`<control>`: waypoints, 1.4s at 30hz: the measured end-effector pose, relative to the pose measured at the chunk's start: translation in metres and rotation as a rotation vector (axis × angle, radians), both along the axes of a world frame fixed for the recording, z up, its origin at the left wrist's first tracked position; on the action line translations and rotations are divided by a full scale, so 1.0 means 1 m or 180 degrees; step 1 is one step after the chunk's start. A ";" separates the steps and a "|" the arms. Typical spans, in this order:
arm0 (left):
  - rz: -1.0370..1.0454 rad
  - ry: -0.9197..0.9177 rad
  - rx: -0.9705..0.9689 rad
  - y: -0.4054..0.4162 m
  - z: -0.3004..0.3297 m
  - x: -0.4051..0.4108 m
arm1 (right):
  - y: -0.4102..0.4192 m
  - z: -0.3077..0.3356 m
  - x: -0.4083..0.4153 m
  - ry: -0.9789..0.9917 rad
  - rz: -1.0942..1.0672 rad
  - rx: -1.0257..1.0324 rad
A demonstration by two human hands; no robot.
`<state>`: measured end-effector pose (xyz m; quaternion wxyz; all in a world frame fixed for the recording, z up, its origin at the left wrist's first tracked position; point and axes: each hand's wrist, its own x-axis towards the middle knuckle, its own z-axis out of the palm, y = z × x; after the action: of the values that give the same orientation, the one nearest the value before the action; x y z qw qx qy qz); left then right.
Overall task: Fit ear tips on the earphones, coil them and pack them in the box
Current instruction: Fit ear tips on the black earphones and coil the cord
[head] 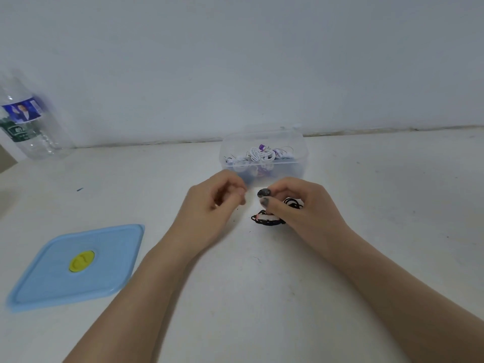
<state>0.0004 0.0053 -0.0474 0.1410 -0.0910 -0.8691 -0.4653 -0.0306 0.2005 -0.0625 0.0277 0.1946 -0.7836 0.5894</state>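
A clear plastic box (264,138) stands at the back of the white table and holds several coiled white and purple earphones (262,154). In front of it, my right hand (301,208) pinches a dark earbud (262,193) between thumb and forefinger. The black braided cable (265,220) of that earphone lies bunched on the table under and beside this hand. My left hand (214,205) hovers just left of the earbud with fingertips pinched together; whether a small ear tip sits between them is too blurred to tell.
A light blue lid (52,279) with a yellow centre valve lies flat at the front left. A clear water bottle (28,119) stands at the far left by the wall. The wall runs close behind the box.
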 end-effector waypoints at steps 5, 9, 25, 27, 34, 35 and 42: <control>0.0437 -0.0321 -0.1428 -0.044 0.009 0.002 | 0.000 0.000 0.000 -0.0086 -0.0033 0.0091; 0.0320 -0.1046 -0.1652 -0.053 0.009 0.010 | 0.001 -0.001 -0.001 -0.0069 -0.0085 0.0132; 0.0463 -0.0978 -0.1593 -0.065 0.007 0.011 | -0.002 -0.001 0.003 0.0191 -0.0032 0.0497; 0.0390 -0.0840 -0.1526 -0.061 0.007 0.011 | -0.003 -0.001 0.004 0.0227 -0.0033 0.0537; -0.0239 -0.0348 -0.0723 -0.023 0.004 0.012 | -0.003 0.001 0.005 0.0307 -0.0057 0.0500; -0.0253 -0.0325 -0.0592 -0.020 0.003 0.012 | -0.003 0.001 0.005 0.0319 -0.0057 0.0484; -0.0203 -0.0475 0.0304 -0.005 -0.002 0.011 | -0.003 0.002 0.007 0.0286 0.0068 0.0398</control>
<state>0.0111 0.0002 -0.0493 0.0652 -0.0769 -0.8507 -0.5159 -0.0233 0.1970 -0.0604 0.0443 0.2306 -0.8147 0.5302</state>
